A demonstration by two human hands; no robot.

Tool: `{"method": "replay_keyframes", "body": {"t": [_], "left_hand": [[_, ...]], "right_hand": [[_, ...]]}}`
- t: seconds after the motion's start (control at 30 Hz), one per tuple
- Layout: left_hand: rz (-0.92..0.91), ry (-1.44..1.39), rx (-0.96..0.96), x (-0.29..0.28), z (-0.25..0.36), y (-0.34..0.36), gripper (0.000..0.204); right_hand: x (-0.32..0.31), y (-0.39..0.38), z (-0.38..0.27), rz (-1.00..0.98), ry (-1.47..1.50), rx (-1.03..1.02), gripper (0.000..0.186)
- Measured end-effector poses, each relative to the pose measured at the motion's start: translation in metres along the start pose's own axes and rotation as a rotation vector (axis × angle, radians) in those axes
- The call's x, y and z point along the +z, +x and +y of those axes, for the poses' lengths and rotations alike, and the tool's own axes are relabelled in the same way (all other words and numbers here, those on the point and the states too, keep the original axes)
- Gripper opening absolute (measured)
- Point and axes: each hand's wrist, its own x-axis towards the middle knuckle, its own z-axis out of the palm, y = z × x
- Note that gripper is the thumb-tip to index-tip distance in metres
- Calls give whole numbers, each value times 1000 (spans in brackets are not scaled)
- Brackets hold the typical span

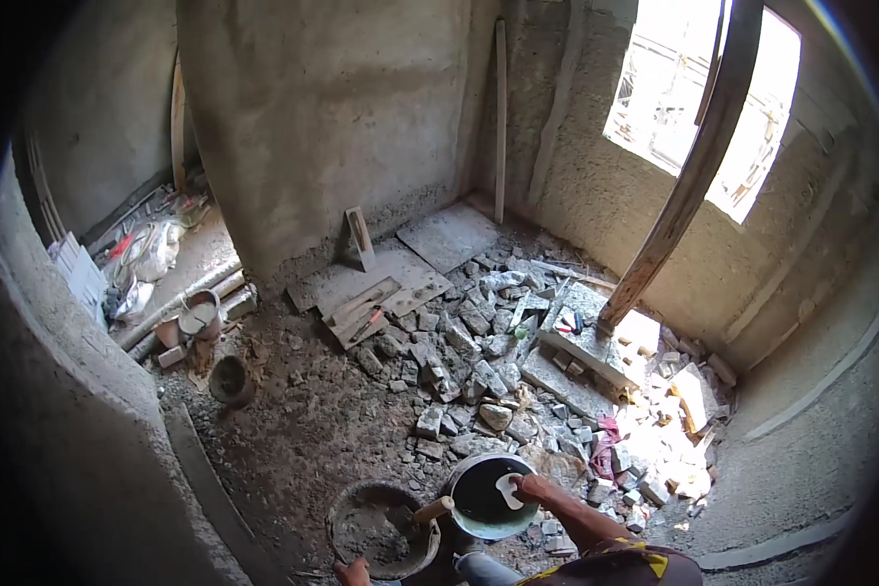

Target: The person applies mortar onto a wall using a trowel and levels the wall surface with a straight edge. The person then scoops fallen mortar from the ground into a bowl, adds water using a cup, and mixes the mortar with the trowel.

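My right hand (526,485) is closed on a small white plastic piece (510,495), perhaps a scoop, over a round bucket of dark liquid (477,524) at the bottom centre. My left hand (353,569) grips the lower-left rim of a round basin of grey wet mortar (376,527), just left of the bucket. A wooden-handled tool (433,510) rests in the basin with its handle toward the bucket; its head is unclear in the mortar.
Broken rubble (483,381) covers much of the floor. A wooden post (679,195) rises beside stacked slabs (586,337) on the right. Boards (366,288) lie by the back wall. At left are buckets (200,314), a bowl (230,376), pipes and bags in a doorway.
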Motion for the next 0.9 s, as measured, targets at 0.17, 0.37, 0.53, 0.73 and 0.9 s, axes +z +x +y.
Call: {"method": "replay_keyframes", "body": {"t": [0.17,0.37,0.53,0.73,0.9], "left_hand": [[88,40,-12,3,-62,36,68],[59,76,-98,-1,-18,-29,64],[2,-41,-50,-27,-32,-36,65],[-117,-203,21,-75,-16,-22,67],[158,-252,39,-99,-18,18,59]], "right_hand": [[-93,-18,-126,243,502,-422,44],[9,47,-185,-467,-514,-865,25],[46,40,-211,-447,-765,-1090,20],[-74,-13,-329,-140,-925,-1059,18],[-24,-7,-411,-442,-1021,-1123,24]]}}
